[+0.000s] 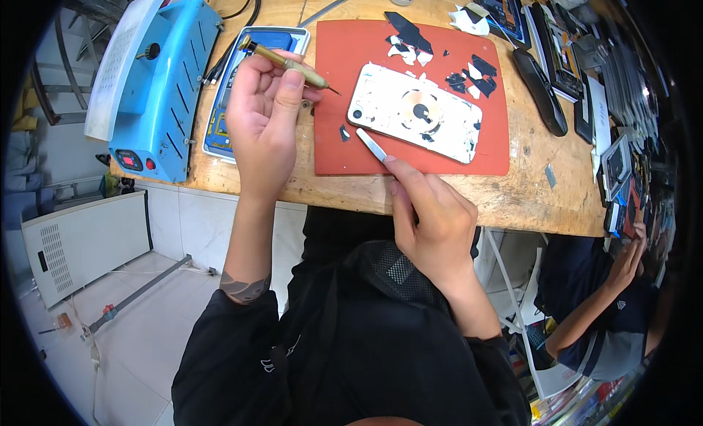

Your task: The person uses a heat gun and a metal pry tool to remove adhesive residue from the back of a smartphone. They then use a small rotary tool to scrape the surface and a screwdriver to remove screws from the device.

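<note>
My left hand [267,111] is closed around a slim screwdriver-like tool [296,65] with a brass end and a greenish grip. Its thin dark tip points right, over the edge of a red mat [410,49]. Between the fingers of my right hand [433,210] is a flat metal pry blade [372,143], its rounded end just below the near left corner of a phone [388,89]. The phone lies tilted on the mat, back side up, its white back scuffed around a copper-coloured ring. Broken black-and-white shards [410,34] lie behind it, and a small shard [344,133] lies left of the blade.
A blue machine [157,89] stands at the left, beside a tray with blue contents [220,122]. A black handled tool [540,93] and stacked phone parts [560,52] line the right side. Another person's arm [600,301] shows at the lower right.
</note>
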The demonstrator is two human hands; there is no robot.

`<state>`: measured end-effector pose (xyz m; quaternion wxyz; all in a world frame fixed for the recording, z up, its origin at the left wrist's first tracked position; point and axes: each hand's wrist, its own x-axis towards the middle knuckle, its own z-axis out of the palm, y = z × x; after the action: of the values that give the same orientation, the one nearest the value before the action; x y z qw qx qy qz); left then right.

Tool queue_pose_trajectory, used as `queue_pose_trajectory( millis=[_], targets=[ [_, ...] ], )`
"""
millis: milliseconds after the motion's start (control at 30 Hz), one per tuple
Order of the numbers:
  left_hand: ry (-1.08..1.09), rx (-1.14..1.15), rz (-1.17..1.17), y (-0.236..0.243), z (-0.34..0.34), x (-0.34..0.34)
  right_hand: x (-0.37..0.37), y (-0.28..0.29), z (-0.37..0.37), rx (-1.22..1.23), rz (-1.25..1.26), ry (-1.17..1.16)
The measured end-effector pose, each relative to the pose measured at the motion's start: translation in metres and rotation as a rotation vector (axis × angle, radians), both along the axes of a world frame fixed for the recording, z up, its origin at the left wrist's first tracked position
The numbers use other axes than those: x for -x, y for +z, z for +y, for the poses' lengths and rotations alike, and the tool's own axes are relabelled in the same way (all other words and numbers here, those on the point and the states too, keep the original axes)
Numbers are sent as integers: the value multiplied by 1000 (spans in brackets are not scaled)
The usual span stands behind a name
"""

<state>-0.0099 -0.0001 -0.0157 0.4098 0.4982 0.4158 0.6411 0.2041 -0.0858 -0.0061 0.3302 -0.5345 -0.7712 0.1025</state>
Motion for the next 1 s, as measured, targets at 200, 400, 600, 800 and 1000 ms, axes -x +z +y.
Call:
queue_pose_trajectory(
  millis=[200, 400, 600, 800, 1000],
  targets=[
    [-62, 16, 122, 3, -2, -8, 3, -4, 1, -29, 12, -16],
    [-77, 31, 172, 4, -3, -10, 5, -6, 0, -58, 11, -47],
    [-79, 17, 233, 1, -2, -9, 7, -7, 0, -72, -18, -66],
    [-60, 1, 319, -2, -2, -8, 6, -7, 0, -66, -43, -65],
    [-24, -17, 404, -1, -1, -9, 6, -8, 1, -59, -39, -54]
  ],
)
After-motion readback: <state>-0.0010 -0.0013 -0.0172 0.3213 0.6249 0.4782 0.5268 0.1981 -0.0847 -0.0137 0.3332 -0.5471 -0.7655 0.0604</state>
